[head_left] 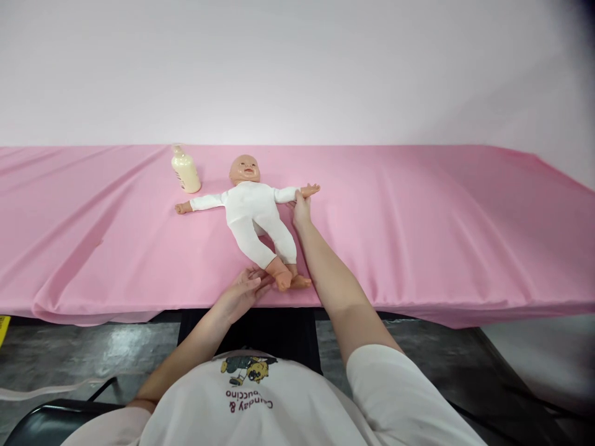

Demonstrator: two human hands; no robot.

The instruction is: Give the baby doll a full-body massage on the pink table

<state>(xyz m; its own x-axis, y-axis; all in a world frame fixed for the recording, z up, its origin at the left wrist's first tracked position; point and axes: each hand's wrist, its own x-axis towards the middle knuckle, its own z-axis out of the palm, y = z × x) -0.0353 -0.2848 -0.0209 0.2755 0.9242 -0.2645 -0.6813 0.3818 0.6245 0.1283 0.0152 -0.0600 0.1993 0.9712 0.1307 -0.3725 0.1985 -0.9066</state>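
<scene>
A baby doll [251, 201] in a white bodysuit lies face up on the pink cloth, arms spread and feet toward me. My right hand [302, 209] is closed around its arm near the wrist, on the right side; some of the fingers are hidden beneath the sleeve. Beside the doll's feet [283, 279] is my left hand [242, 291], its fingers apart and stretched toward the ankle. The fingertips pass close to or just under the foot, so contact is unclear. Left of the doll's head stands a cream-coloured bottle [186, 170].
The pink cloth [418, 235] covers a long table, with folds at both sides and its front edge close to my body. Behind it rises a pale wall [297, 74]. A black chair [60, 418] is at the lower left.
</scene>
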